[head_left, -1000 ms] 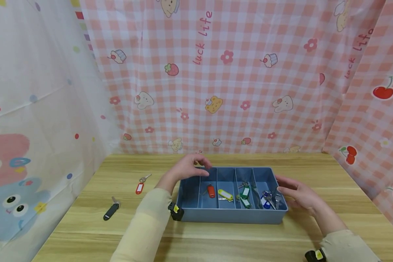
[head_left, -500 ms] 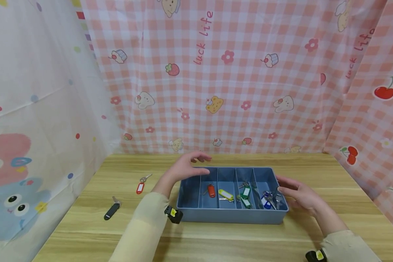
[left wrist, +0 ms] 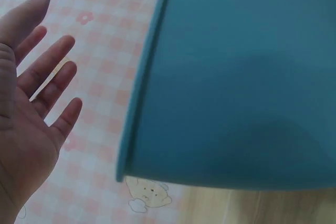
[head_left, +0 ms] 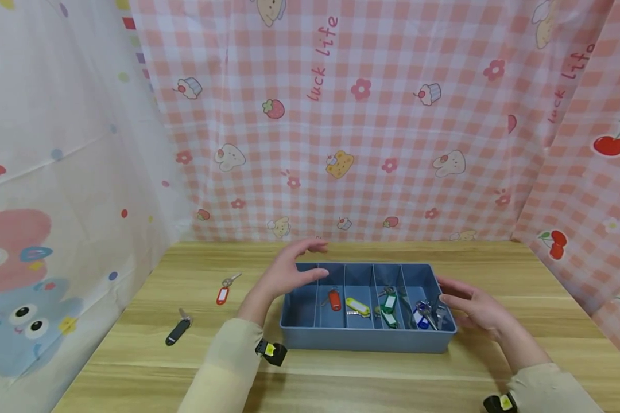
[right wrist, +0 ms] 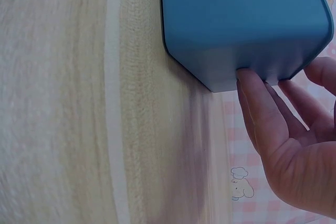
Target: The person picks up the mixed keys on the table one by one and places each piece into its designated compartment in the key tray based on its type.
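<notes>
A blue-grey divided box point(head_left: 367, 339) stands on the table. Over its back left part hovers my left hand point(head_left: 284, 272), thumb and fingers spread apart with nothing between them; the left wrist view shows this hand point(left wrist: 31, 114) beside the box wall, apart from it. At the box's right end is my right hand point(head_left: 477, 307), its extended fingertips touching the end wall point(right wrist: 231, 64) and its thumb by the rim. Inside lie keys with a red tag point(head_left: 334, 300), a yellow tag point(head_left: 358, 306), green tags point(head_left: 390, 303) and a blue tag point(head_left: 421, 316), in separate compartments.
Left of the box, a key with a red-framed tag point(head_left: 223, 295) and a key with a black tag point(head_left: 178, 332) lie on the wooden table point(head_left: 134, 367). A pink checked cloth point(head_left: 361, 126) hangs behind, and a pale printed cloth point(head_left: 82, 189) hangs at left.
My left hand has drawn slightly left from over the box, its thumb and fingers spreading wider. The right hand has stayed at the box's end, and the keys lie as before.
</notes>
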Tool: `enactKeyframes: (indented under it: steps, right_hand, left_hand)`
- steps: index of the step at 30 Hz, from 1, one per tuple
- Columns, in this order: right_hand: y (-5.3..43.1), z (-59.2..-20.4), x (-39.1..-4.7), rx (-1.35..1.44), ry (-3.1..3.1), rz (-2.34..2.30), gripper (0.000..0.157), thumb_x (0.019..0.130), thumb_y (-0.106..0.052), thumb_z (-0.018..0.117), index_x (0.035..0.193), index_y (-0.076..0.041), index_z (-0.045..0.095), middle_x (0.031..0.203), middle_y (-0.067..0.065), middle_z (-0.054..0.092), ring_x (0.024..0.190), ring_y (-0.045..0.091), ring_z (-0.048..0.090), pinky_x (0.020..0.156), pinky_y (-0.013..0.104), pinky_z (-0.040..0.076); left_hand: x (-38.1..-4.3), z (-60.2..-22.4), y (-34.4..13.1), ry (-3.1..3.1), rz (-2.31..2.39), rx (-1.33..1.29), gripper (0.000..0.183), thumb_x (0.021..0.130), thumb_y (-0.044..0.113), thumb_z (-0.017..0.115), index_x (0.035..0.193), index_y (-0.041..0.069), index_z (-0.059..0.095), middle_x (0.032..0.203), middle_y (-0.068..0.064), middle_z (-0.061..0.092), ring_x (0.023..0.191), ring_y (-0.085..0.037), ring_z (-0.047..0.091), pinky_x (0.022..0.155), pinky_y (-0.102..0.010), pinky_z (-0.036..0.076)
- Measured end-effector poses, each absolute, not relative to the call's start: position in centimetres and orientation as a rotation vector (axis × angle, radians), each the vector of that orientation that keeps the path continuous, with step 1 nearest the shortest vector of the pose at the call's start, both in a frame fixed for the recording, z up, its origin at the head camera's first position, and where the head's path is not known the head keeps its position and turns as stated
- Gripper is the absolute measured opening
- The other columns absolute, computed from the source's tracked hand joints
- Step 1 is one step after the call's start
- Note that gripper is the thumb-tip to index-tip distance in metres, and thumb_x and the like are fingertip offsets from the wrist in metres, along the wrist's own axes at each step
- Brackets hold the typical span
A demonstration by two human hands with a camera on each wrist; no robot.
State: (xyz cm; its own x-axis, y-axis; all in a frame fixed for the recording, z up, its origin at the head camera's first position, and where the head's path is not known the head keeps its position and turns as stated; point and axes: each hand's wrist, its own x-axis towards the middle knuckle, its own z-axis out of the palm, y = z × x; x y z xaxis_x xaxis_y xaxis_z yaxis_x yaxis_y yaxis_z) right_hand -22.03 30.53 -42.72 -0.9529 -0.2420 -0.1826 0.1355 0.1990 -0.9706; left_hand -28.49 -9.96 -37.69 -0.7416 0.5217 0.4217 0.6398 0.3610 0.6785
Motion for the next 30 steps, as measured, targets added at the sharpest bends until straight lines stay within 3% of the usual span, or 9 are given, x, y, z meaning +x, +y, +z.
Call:
enactKeyframes:
  steps: [10,20,30]
  right_hand:
    - [30.5,-42.7,-22.0,-0.107,2.17,-1.826,0.066,0.101,-0.018,0.058,0.153,0.004,0.025,0.155,0.032,0.024,0.113,0.016,0.057,0.096,0.047,0.049]
    - [30.6,-42.9,-22.1,-0.108,2.168,-1.828,0.065,0.102,-0.018,0.058,0.153,0.005,0.025,0.154,0.032,0.024,0.112,0.013,0.057,0.096,0.047,0.049]
    - [30.6,-42.9,-22.1,-0.116,2.176,-1.822,0.065,0.102,-0.018,0.057,0.153,0.005,0.024,0.154,0.032,0.026,0.111,0.012,0.058,0.096,0.047,0.048]
  left_hand:
    - [-27.5,-38.2,-10.8,-2.367,-1.164,-1.037,0.06,0.086,0.023,0.079,0.14,0.018,0.054,0.129,-0.005,0.062,0.123,-0.021,0.049,0.103,-0.05,0.04]
    - [-26.9,-38.5,-12.3,-2.368,-1.022,-0.955,0.064,0.086,0.03,0.077,0.143,0.017,0.051,0.131,-0.002,0.059,0.125,-0.021,0.049,0.107,-0.051,0.034]
    - [-27.4,-39.7,-14.3,-2.374,-0.821,-0.893,0.071,0.084,0.03,0.079,0.144,0.013,0.048,0.138,-0.008,0.056,0.129,-0.029,0.048,0.109,-0.056,0.03]
